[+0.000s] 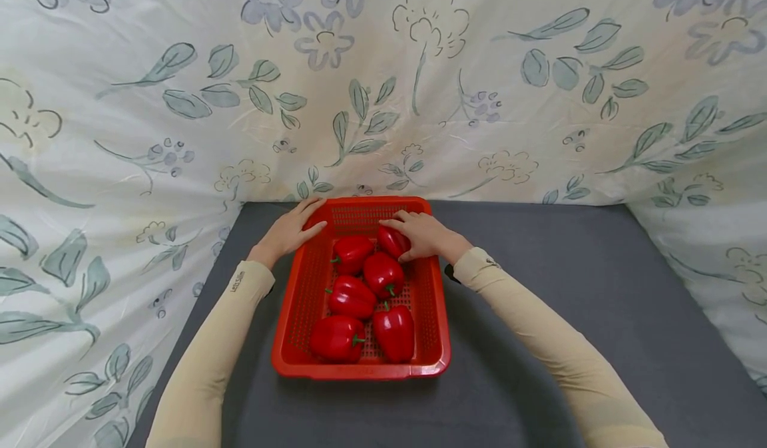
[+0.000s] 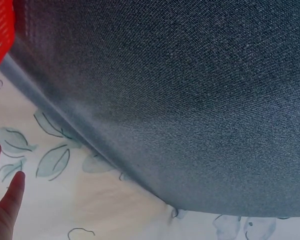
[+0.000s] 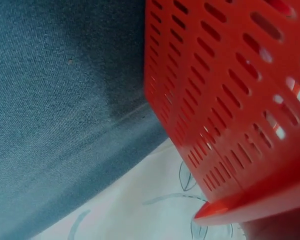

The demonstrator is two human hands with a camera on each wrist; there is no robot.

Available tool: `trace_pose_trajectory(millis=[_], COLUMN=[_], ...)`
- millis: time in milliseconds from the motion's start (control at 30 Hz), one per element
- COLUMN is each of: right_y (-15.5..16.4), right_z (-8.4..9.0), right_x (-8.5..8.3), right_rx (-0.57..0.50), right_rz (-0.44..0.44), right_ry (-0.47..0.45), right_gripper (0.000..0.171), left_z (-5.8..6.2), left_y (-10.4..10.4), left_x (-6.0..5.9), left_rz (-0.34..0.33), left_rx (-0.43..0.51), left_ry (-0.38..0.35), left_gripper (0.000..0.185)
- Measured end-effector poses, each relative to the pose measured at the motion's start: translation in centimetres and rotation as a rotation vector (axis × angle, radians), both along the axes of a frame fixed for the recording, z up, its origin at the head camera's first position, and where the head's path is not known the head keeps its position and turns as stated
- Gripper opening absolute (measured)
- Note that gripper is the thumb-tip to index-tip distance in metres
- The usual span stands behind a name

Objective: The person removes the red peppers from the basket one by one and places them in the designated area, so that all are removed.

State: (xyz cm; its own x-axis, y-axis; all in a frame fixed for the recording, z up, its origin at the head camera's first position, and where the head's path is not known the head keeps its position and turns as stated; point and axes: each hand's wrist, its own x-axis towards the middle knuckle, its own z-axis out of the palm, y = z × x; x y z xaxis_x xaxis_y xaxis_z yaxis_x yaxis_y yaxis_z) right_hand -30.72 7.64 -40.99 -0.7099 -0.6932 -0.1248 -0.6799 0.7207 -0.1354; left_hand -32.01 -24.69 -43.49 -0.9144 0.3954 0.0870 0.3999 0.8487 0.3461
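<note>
A red plastic basket [image 1: 353, 371] with slotted walls holds several glossy red bell peppers with green stems. At its far right corner, my right hand [image 1: 427, 233] reaches over the rim and grips a bell pepper [image 1: 392, 241], thumb on the near side and fingers over the top. My left hand [image 1: 290, 230] lies at the far left corner, fingers extended over the rim. In the left wrist view two spread fingers [image 2: 12, 195] show at the lower left edge. Only the basket's outer wall [image 3: 215, 95] fills the right wrist view; the right hand's fingers are hidden there.
Beneath the basket is a dark grey cloth-covered table [image 1: 539, 288]. A white floral-print sheet [image 1: 383, 88] rises behind the table's far edge and along both sides. Inside the basket, another bell pepper [image 1: 383, 275] lies right beside the gripped one.
</note>
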Motion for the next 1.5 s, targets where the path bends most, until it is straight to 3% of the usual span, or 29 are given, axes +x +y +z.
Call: trace_pose_trajectory(millis=[800,1167,1500], right_y=[2.1,3.6,5.4], right_z=[2.8,3.4,4.2], right_x=[-0.3,0.1,0.4], right_rx=[-0.241,-0.354,-0.396], right_rz=[-0.06,-0.137,-0.176], right_ry=[0.067,0.056,0.128], right_gripper=[0.088,0.086,0.087], left_z=[0.0,0.0,0.0], left_y=[0.0,-0.1,0.0], left_x=[-0.3,-0.3,-0.2], left_rz=[-0.009,-0.011,-0.002], left_rx=[0.015,0.001,0.006], left_ry=[0.012,0.01,0.005], left_gripper=[0.067,0.065,0.065])
